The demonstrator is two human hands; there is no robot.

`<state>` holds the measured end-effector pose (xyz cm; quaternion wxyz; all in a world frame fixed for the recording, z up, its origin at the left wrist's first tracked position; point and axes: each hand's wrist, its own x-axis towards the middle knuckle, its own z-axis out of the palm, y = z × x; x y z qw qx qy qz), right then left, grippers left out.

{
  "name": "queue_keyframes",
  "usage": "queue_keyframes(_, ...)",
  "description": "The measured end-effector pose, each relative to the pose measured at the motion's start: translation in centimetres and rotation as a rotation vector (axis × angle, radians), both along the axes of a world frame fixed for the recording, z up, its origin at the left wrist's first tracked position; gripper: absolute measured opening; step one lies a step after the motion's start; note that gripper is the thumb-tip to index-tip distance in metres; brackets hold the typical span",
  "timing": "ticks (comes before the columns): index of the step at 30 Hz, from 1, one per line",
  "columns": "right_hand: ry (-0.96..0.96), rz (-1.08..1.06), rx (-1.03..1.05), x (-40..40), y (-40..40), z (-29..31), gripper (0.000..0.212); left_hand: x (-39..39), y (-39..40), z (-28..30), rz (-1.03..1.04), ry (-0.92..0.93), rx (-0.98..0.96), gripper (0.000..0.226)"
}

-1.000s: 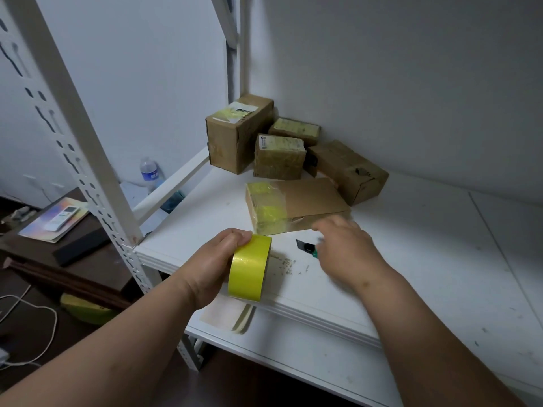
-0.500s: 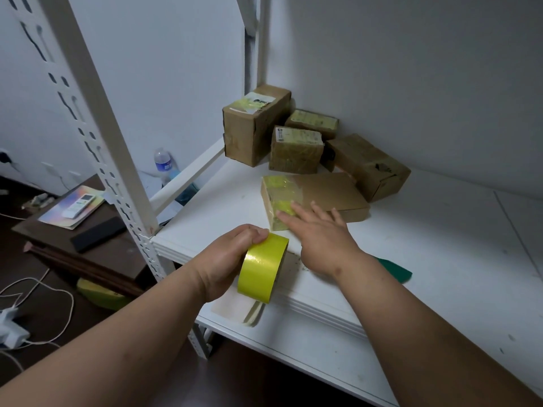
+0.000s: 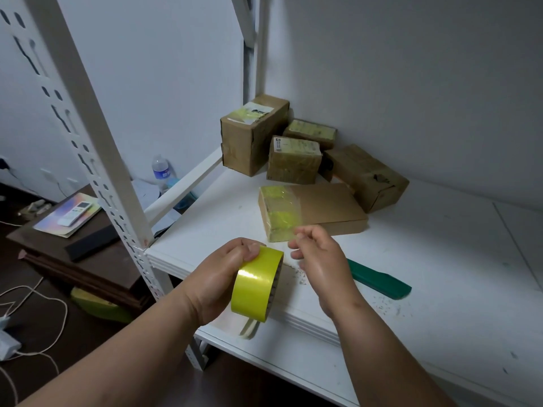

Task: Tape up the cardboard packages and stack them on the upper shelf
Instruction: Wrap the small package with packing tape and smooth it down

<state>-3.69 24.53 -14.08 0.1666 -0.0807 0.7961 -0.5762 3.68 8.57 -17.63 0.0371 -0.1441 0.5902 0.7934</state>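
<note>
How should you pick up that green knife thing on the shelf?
Probably by the wide near end of the green cutter, coming from above on the right. It lies flat on the white shelf, and its far end hides behind the right hand.

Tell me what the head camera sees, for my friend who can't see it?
A person's left hand holds a yellow tape roll while the right hand, fingers loosely curled, reaches toward a flat cardboard box on a white shelf. Four more boxes sit in the back corner, and a green cutter lies nearby.
</note>
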Motion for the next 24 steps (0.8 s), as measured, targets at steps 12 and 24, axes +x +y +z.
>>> queue_keyframes(12, -0.258, -0.057, -0.117, -0.7, -1.3, -0.5, 0.014, 0.1, 1.2, 0.5, 0.003, 0.029, -0.076, 0.055)
queue_keyframes(24, 0.243, 0.122, 0.239, -0.9, -1.4, 0.5, 0.024, 0.0, 0.9, 1.3, -0.034, 0.034, -0.232, 0.06)
